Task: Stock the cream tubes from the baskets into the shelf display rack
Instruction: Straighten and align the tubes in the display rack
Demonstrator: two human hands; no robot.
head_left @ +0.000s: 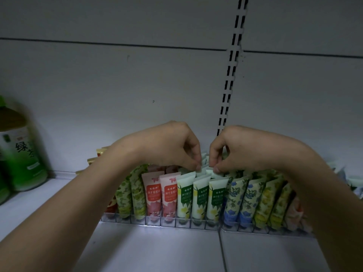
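A clear display rack (196, 225) on the white shelf holds rows of upright cream tubes: green-patterned at the left, pink tubes (153, 195), white-and-green tubes (200, 197) in the middle, blue-flowered tubes (233, 201) and yellow ones to the right. My left hand (172, 146) and my right hand (233, 150) hang side by side over the middle lanes. Each pinches the top edge of a white-and-green tube standing behind the front row. No basket is in view.
Green tea bottles (21, 154) stand on the shelf at the far left. The white back panel carries a slotted upright (229, 81). More packets lie at the far right (353, 183). The shelf surface (157, 250) lies in front of the rack.
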